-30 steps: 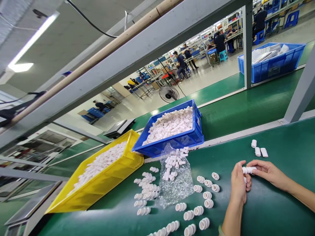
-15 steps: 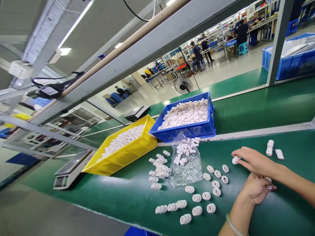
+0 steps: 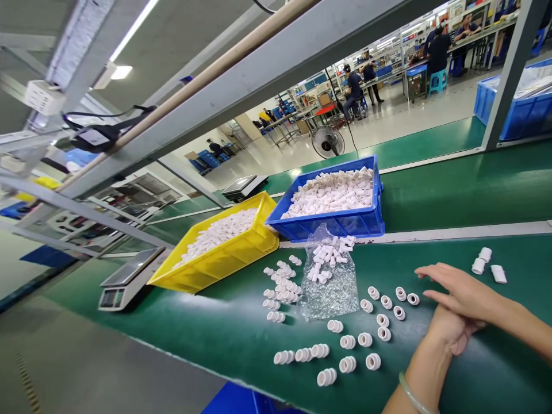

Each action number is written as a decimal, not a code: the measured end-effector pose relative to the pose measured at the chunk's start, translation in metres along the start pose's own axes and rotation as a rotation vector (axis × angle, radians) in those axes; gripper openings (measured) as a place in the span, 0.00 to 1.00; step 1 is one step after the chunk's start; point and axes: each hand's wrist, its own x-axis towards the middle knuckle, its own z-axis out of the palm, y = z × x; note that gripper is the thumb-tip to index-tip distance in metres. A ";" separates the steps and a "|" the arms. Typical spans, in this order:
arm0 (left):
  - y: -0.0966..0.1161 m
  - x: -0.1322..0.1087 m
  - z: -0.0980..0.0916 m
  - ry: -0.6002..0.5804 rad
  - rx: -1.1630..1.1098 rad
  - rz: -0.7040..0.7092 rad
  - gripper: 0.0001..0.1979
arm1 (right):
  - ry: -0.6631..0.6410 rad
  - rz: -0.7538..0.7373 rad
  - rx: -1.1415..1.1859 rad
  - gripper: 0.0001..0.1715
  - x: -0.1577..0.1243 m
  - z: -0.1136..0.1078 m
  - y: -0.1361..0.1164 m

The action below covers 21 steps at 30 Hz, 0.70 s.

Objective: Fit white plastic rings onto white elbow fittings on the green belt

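My right hand [image 3: 459, 291] reaches in from the right, fingers stretched out and apart, holding nothing. A white plastic pipe fitting [image 3: 413, 299] stands on the green bench just beyond its fingertips. Below and partly covered by it, my left hand [image 3: 451, 333] is curled, with a pale bangle [image 3: 411, 394] on the wrist. What the left fingers hold, if anything, is hidden. Several ribbed white fittings [image 3: 383, 333] stand spaced out to the left of my hands. Smoother white sleeves [image 3: 499, 273] lie beyond my right wrist.
A clear plastic bag [image 3: 330, 299] with small white pieces on it lies mid-bench. Behind stand a blue crate [image 3: 332, 226] and a yellow crate [image 3: 224, 265], both full of white parts. A scale [image 3: 123, 287] sits at left. A metal beam [image 3: 259, 86] crosses overhead. People work far back.
My right hand has set its fitting down at the end of the upper row and let go, its fingers now spread. White pieces seen in my left hand are now hidden. The view has shifted slightly.
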 end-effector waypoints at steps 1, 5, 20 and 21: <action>0.003 0.000 0.000 0.010 -0.006 -0.010 0.22 | 0.058 0.037 -0.066 0.23 -0.004 -0.006 0.010; 0.010 0.000 -0.002 0.092 -0.057 -0.025 0.21 | 0.288 0.251 -0.349 0.27 -0.023 -0.029 0.064; 0.020 -0.007 0.000 0.032 -0.027 0.003 0.23 | 0.373 0.499 -0.297 0.23 -0.051 -0.025 0.135; 0.020 -0.007 0.000 0.033 -0.028 0.003 0.22 | 0.392 0.516 -0.271 0.23 -0.051 -0.027 0.134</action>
